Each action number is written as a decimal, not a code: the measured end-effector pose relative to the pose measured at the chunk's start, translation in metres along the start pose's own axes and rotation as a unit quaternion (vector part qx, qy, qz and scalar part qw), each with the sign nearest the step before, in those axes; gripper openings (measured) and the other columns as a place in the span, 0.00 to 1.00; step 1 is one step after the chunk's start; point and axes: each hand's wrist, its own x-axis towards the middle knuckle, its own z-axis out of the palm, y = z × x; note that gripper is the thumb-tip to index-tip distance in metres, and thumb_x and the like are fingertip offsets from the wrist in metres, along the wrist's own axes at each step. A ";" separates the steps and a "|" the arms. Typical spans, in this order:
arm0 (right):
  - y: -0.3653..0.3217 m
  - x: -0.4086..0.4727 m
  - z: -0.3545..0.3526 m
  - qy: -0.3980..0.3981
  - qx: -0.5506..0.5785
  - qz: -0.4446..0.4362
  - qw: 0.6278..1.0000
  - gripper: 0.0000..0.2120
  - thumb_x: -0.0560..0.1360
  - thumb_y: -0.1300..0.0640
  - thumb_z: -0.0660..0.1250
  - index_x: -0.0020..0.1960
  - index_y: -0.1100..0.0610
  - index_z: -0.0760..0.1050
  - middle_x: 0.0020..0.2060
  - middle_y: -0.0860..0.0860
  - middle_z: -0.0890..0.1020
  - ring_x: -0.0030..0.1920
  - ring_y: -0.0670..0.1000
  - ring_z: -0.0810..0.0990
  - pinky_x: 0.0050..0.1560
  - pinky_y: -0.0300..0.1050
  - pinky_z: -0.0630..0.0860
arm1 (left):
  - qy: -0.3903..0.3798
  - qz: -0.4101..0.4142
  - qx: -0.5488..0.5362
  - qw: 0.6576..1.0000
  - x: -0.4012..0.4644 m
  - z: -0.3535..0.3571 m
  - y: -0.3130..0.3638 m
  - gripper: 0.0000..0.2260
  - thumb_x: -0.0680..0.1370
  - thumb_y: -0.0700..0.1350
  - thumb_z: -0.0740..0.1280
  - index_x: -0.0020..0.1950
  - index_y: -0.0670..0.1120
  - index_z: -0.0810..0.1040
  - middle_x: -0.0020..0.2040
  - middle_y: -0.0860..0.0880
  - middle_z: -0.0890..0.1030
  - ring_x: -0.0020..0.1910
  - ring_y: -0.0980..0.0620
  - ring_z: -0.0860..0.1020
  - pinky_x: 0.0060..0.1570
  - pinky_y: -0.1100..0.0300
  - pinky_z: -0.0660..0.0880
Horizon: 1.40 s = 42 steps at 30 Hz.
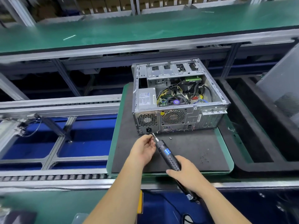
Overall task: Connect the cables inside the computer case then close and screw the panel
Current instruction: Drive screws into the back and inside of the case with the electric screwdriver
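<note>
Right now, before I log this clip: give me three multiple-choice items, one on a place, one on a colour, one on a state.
1. Where does the loose screw lie?
A. on the dark mat, in front of the case
B. inside the case
C. on the green shelf

2. What colour is the screwdriver's display?
A. red
B. blue
C. white

3. How is the computer case?
A. panel closed
B. top open, cables showing
C. standing upright

Key: 1 A, it sits on the dark mat; 2 B, it glows blue; 3 B, the cables are exposed.
</note>
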 end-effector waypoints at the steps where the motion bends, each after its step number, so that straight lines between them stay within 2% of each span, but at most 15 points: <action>1: -0.001 -0.001 0.002 -0.004 0.008 -0.001 1.000 0.11 0.71 0.47 0.72 0.50 0.47 0.74 0.40 0.48 0.81 0.34 0.43 0.77 0.35 0.37 0.74 | -0.003 -0.004 -0.014 1.000 0.000 -0.003 0.001 0.04 0.78 0.35 0.65 0.45 0.36 0.78 0.34 0.45 0.78 0.35 0.53 0.73 0.33 0.66 0.74; 4: -0.001 -0.005 0.010 -0.013 0.033 0.000 0.999 0.11 0.70 0.48 0.73 0.49 0.47 0.74 0.37 0.49 0.80 0.28 0.44 0.76 0.31 0.40 0.75 | -0.004 -0.007 -0.050 0.999 0.001 -0.009 0.002 0.04 0.78 0.34 0.65 0.44 0.36 0.77 0.32 0.45 0.78 0.35 0.53 0.73 0.34 0.66 0.75; 7: -0.002 -0.007 0.014 -0.007 0.032 0.004 0.999 0.11 0.69 0.48 0.72 0.49 0.46 0.74 0.36 0.49 0.80 0.27 0.43 0.76 0.31 0.41 0.76 | -0.011 -0.018 -0.068 0.997 0.003 -0.013 0.002 0.03 0.78 0.34 0.65 0.45 0.35 0.77 0.34 0.44 0.76 0.35 0.53 0.73 0.34 0.66 0.74; 9: -0.003 -0.007 0.016 0.001 0.024 0.003 1.000 0.11 0.69 0.48 0.72 0.49 0.46 0.74 0.37 0.48 0.80 0.28 0.43 0.76 0.32 0.39 0.76 | -0.013 -0.018 -0.067 0.997 0.004 -0.014 0.003 0.03 0.78 0.34 0.65 0.45 0.36 0.77 0.36 0.44 0.76 0.35 0.53 0.73 0.35 0.66 0.74; 12: -0.005 -0.006 0.018 0.013 0.003 -0.006 1.000 0.10 0.70 0.48 0.71 0.49 0.46 0.74 0.37 0.48 0.80 0.29 0.40 0.75 0.32 0.34 0.74 | -0.021 -0.012 -0.063 0.998 0.007 -0.011 0.006 0.04 0.79 0.34 0.64 0.45 0.37 0.76 0.38 0.44 0.75 0.34 0.53 0.72 0.40 0.63 0.72; 18: -0.013 -0.003 0.023 0.006 0.027 -0.011 1.000 0.09 0.72 0.50 0.72 0.49 0.45 0.74 0.37 0.46 0.79 0.29 0.39 0.75 0.30 0.31 0.73 | -0.043 -0.008 -0.032 0.999 0.009 -0.008 0.018 0.03 0.79 0.35 0.63 0.45 0.39 0.74 0.37 0.45 0.76 0.32 0.54 0.70 0.24 0.67 0.70; 24: -0.018 -0.004 0.025 0.000 0.072 0.000 0.997 0.08 0.71 0.51 0.72 0.47 0.48 0.74 0.31 0.44 0.76 0.27 0.44 0.74 0.31 0.46 0.77 | -0.054 -0.019 -0.066 0.996 0.013 -0.008 0.019 0.06 0.78 0.36 0.63 0.41 0.39 0.74 0.32 0.45 0.76 0.27 0.54 0.71 0.25 0.65 0.70; 29: -0.019 -0.001 0.024 -0.004 0.049 0.000 0.999 0.08 0.72 0.52 0.71 0.47 0.47 0.73 0.33 0.47 0.77 0.26 0.45 0.75 0.28 0.42 0.75 | -0.050 -0.032 -0.032 0.998 0.017 -0.014 0.022 0.04 0.77 0.36 0.63 0.42 0.39 0.73 0.34 0.45 0.73 0.30 0.54 0.68 0.25 0.64 0.72; 36: -0.020 0.007 0.033 -0.020 0.001 0.003 1.000 0.09 0.73 0.51 0.70 0.49 0.44 0.71 0.36 0.48 0.78 0.24 0.41 0.75 0.27 0.35 0.71 | -0.009 -0.001 0.032 0.999 0.023 -0.025 0.027 0.05 0.78 0.36 0.64 0.42 0.41 0.73 0.33 0.47 0.73 0.30 0.54 0.68 0.24 0.64 0.72; 39: -0.021 0.008 0.040 -0.035 0.008 0.011 0.999 0.09 0.73 0.51 0.70 0.50 0.46 0.71 0.37 0.49 0.78 0.24 0.42 0.74 0.27 0.38 0.72 | 0.004 0.006 0.045 0.999 0.027 -0.033 0.031 0.06 0.78 0.35 0.64 0.41 0.41 0.73 0.31 0.47 0.74 0.28 0.55 0.69 0.26 0.65 0.71; 42: -0.021 0.008 0.049 -0.053 0.056 0.034 0.996 0.10 0.73 0.52 0.70 0.51 0.51 0.72 0.36 0.51 0.76 0.24 0.48 0.75 0.26 0.41 0.74 | 0.024 0.018 0.067 0.997 0.032 -0.039 0.032 0.06 0.78 0.35 0.65 0.41 0.41 0.74 0.28 0.47 0.75 0.24 0.56 0.71 0.26 0.65 0.70</action>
